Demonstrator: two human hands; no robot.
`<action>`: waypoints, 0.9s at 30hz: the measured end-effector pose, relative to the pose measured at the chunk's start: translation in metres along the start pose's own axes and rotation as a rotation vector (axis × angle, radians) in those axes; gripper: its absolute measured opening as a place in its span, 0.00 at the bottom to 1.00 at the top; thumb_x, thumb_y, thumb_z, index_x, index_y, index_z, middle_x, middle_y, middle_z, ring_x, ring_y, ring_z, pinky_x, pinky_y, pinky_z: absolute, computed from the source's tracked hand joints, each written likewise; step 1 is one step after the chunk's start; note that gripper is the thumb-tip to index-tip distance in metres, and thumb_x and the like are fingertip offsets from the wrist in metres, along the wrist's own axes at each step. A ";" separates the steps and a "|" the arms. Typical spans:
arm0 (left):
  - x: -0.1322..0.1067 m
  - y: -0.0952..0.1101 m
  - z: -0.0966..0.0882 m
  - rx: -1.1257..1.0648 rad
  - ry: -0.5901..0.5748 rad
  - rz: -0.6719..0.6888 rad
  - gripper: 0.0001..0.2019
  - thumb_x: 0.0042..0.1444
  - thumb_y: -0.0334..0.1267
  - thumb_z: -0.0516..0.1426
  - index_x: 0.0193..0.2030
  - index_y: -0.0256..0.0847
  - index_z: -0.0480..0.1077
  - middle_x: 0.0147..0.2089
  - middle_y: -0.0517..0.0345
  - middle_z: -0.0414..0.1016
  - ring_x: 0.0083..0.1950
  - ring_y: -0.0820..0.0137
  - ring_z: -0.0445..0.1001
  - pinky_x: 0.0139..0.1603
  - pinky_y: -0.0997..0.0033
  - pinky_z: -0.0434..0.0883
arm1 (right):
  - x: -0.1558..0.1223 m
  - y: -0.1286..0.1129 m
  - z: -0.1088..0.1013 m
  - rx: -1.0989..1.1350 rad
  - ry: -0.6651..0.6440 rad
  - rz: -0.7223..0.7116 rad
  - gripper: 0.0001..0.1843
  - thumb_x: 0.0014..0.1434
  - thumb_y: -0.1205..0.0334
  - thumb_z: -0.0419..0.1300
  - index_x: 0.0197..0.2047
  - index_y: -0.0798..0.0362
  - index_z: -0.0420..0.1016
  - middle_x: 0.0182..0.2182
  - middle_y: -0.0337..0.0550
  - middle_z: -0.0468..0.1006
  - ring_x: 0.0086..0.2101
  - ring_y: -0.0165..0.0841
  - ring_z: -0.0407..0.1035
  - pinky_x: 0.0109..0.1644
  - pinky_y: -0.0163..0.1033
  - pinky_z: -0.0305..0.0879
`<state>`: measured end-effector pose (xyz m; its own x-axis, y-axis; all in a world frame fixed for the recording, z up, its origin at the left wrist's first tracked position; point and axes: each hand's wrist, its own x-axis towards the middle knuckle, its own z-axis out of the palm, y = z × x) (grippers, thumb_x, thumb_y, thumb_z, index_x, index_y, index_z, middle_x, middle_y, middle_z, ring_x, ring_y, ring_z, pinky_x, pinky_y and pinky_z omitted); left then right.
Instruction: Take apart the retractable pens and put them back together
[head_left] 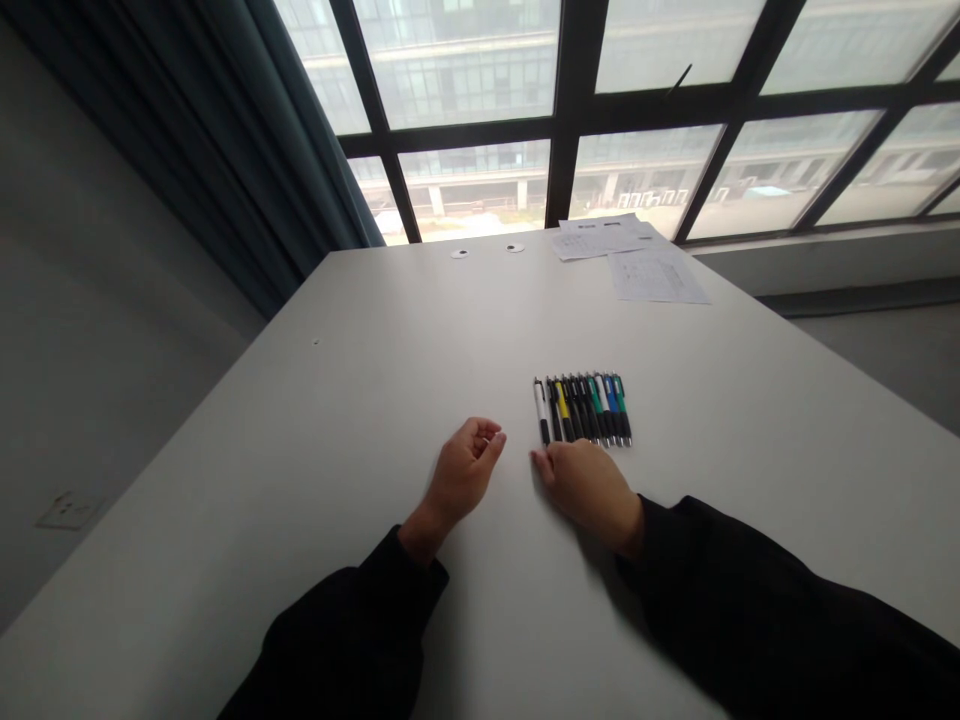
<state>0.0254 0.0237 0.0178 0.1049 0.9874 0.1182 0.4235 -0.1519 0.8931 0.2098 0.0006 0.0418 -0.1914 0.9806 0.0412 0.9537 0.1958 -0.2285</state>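
Pens (583, 410) lay side by side in a close row right of the middle of the desk (375, 400), their buttons toward the far side and their tips toward the near. Being parallel, with far ends nearly level, they seemed to have been set that way so that each could be told apart and reached singly. At the left end lay a white pen (541, 402) with a dark grip, a slight gap setting it off from its neighbours; a yellow pen (563, 405) lay further in, and a blue pen (612, 400) near the right end.

The right hand (581, 480) rested at the row's near edge, perhaps to steady or even up the tips; its fingers were largely hidden, so I could not tell whether they pinched or touched a pen. The left hand (466, 465) hung left of the row, apart from it, fingers loosely curled around nothing visible, probably kept close for support. Papers (656, 272) lay far right, out of the hands' way.
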 end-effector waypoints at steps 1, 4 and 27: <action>0.000 0.001 0.000 0.033 -0.011 0.024 0.12 0.65 0.47 0.55 0.43 0.39 0.69 0.34 0.58 0.75 0.31 0.72 0.74 0.31 0.73 0.71 | -0.001 0.003 -0.001 0.011 0.023 -0.012 0.25 0.70 0.52 0.51 0.27 0.53 0.78 0.25 0.51 0.82 0.25 0.39 0.75 0.28 0.39 0.53; 0.000 0.005 -0.001 0.155 -0.051 0.128 0.10 0.65 0.44 0.55 0.42 0.39 0.71 0.35 0.56 0.75 0.30 0.71 0.72 0.35 0.69 0.73 | -0.002 0.018 -0.007 0.048 0.113 -0.033 0.25 0.70 0.48 0.50 0.26 0.52 0.74 0.22 0.45 0.79 0.23 0.35 0.71 0.28 0.38 0.52; 0.072 0.045 0.072 0.669 -0.591 0.775 0.48 0.51 0.68 0.58 0.74 0.47 0.54 0.77 0.50 0.49 0.78 0.43 0.36 0.70 0.28 0.23 | 0.020 0.139 -0.012 0.002 0.132 -0.064 0.39 0.70 0.39 0.43 0.74 0.54 0.50 0.73 0.60 0.49 0.72 0.51 0.42 0.70 0.60 0.46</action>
<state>0.1163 0.0850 0.0351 0.8667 0.4748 0.1527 0.4322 -0.8678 0.2454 0.3413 0.0475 0.0223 -0.2197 0.9581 0.1836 0.9399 0.2583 -0.2234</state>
